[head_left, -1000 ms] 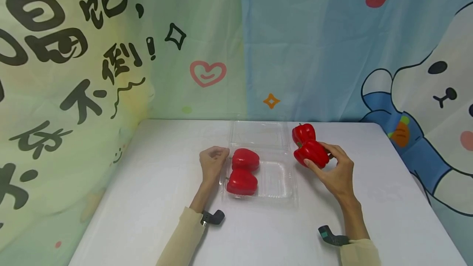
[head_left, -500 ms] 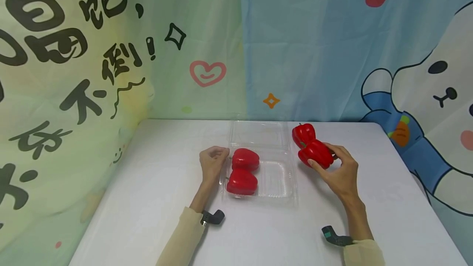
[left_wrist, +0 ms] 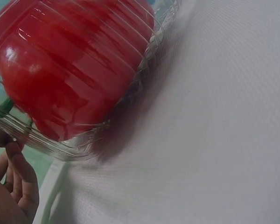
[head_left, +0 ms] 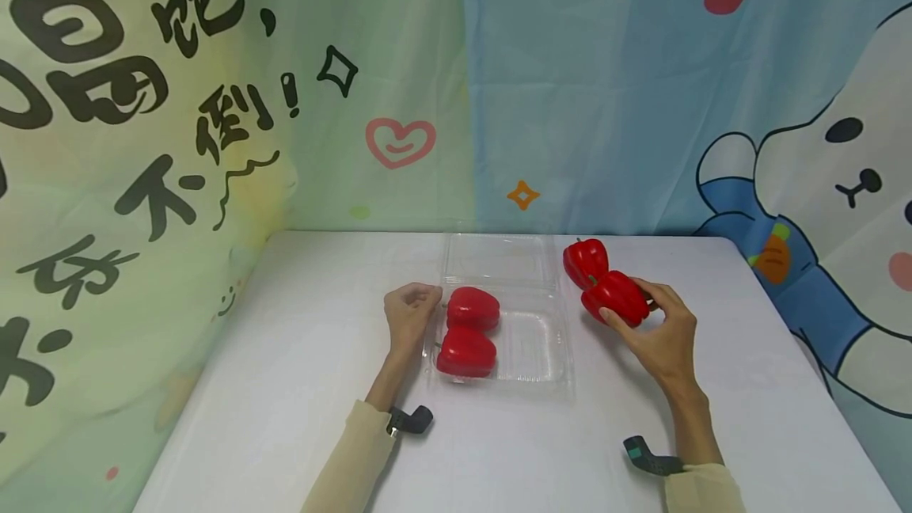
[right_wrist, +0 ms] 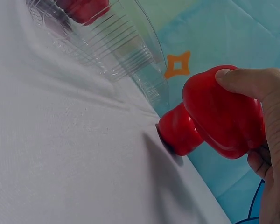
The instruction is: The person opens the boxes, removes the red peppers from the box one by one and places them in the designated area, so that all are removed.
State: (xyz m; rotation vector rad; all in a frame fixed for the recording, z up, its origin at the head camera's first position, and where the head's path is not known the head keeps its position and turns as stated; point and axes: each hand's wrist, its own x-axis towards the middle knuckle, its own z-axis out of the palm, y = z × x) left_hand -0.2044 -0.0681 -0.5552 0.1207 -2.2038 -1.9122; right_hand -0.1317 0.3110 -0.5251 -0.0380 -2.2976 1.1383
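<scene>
A red bell pepper is gripped between the thumb and fingers of my right hand, raised off the table as the right wrist view shows. Just behind it another red bell pepper stands on the table. My left hand pinches the left rim of a clear plastic clamshell box, fingers curled at its edge. Inside the box's left half lie two red bell peppers, the rear pepper and the front pepper. Through the clear wall in the left wrist view, a red pepper shows close up.
The box's clear lid lies folded back toward the rear edge of the white table. A printed cloth backdrop hangs right behind the table. Both wrists wear dark camera mounts.
My right hand has shifted a little to the right with the bell pepper in its grip. The left hand, the box and the peppers in it have stayed put.
</scene>
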